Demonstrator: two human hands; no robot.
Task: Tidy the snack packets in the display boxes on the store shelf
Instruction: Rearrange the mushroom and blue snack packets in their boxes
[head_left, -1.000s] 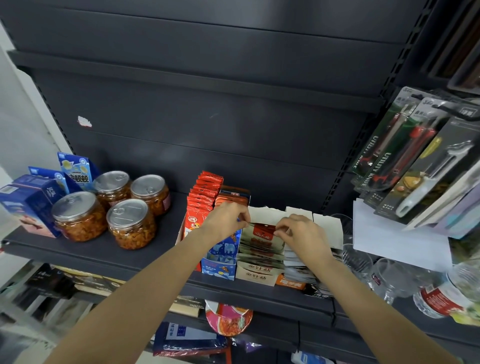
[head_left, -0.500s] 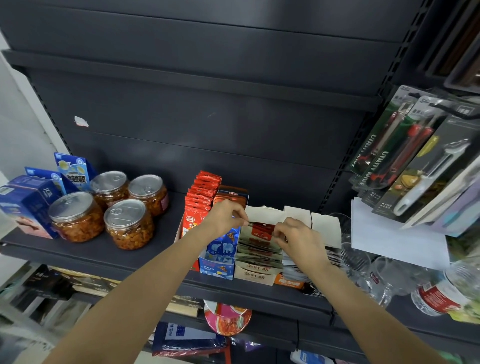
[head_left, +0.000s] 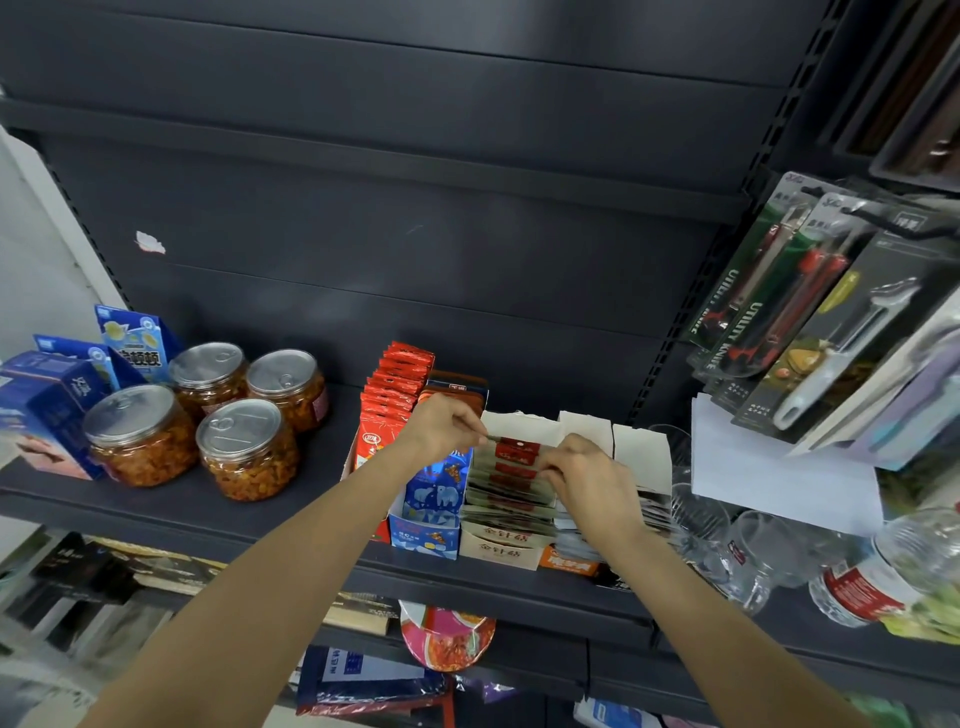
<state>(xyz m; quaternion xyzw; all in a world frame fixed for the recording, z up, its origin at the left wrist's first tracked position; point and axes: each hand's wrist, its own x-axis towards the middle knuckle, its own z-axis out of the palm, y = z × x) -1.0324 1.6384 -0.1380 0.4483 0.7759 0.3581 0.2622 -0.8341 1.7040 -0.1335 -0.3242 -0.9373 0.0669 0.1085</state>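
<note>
Left hand (head_left: 444, 426) is pinching the far-left corner of the packets (head_left: 511, 470) standing in the cream box (head_left: 506, 545) at mid-shelf; right hand (head_left: 589, 475) is pinching their right edge. Risk: an uneven pull is likely to fan the row rightward into the neighbouring box (head_left: 636, 452), or tip the box off the shelf (head_left: 291, 514) lip.

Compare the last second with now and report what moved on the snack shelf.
Hardly anything. The left hand and right hand keep pinching the rear packet in the beige display box, the same grip throughout, nothing let go. The jars and red packets stayed put.
</note>
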